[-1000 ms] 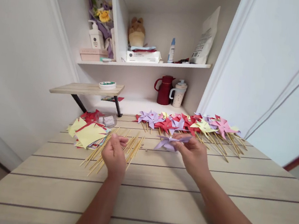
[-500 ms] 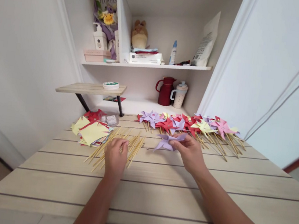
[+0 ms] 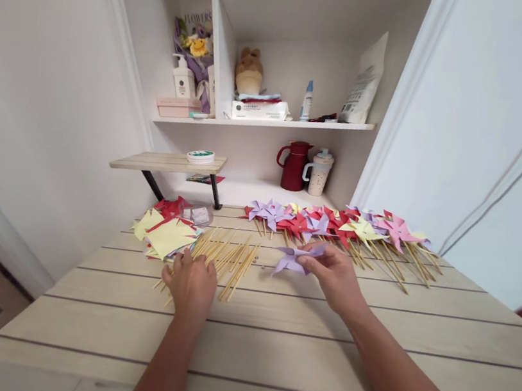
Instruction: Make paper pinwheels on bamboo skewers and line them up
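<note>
My right hand pinches a folded purple paper pinwheel head just above the wooden table. My left hand lies palm down on a loose pile of thin wooden sticks, fingers spread over their near ends; whether it grips one is hidden. A stack of yellow and red cut paper squares sits left of the sticks. Behind my right hand lies a row of finished pinwheels on sticks in purple, red, yellow and pink.
A small clear box sits behind the paper stack. A low wooden riser carries a round tin. In the alcove stand a red jug and a white mug. Shelves above hold bottles, boxes and a plush toy.
My left hand has come down and toward me onto the near ends of the sticks. My right hand still holds the purple pinwheel. The camera has tilted up slightly.
</note>
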